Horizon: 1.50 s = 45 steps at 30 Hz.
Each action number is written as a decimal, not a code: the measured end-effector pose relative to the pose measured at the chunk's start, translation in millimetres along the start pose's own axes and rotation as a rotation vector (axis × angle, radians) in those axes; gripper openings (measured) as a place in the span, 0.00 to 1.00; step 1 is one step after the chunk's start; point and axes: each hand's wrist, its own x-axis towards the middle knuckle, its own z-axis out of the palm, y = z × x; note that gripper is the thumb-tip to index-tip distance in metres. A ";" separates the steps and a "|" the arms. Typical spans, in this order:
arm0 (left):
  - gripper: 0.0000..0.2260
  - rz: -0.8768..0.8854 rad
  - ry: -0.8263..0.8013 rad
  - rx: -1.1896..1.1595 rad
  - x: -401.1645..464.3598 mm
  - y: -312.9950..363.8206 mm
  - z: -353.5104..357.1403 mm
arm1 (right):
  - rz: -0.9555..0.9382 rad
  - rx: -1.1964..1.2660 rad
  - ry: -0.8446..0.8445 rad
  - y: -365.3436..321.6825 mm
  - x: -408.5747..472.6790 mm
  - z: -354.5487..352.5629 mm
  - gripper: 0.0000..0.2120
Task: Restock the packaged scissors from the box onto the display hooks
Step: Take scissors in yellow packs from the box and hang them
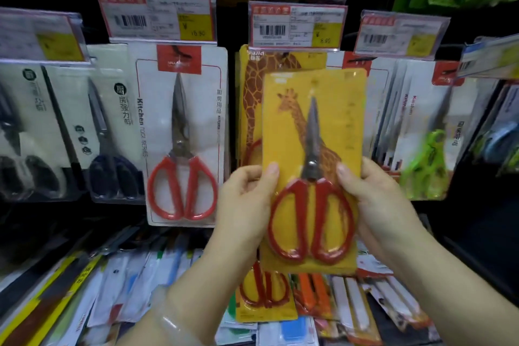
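I hold a yellow giraffe-print pack of red-handled scissors (311, 166) upright in front of the display. My left hand (247, 199) grips its left edge and my right hand (376, 196) grips its right edge, thumbs on the front. Directly behind it hang matching giraffe packs (252, 98) on a hook under the 8.90 price tag (297, 26). The hook itself is hidden by the tag. Another giraffe pack (264, 295) lies below among loose goods. No box is visible.
A white kitchen-scissors pack with red handles (182, 135) hangs to the left, black-handled packs (67, 132) further left, green-handled packs (421, 132) to the right. Price tags jut out above each hook. Below, a bin holds several mixed packaged items (134, 275).
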 end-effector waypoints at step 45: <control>0.18 0.051 0.300 0.101 49.2 1.4 -3.8 | -0.063 -0.525 0.261 1.0 49.7 34.7 0.23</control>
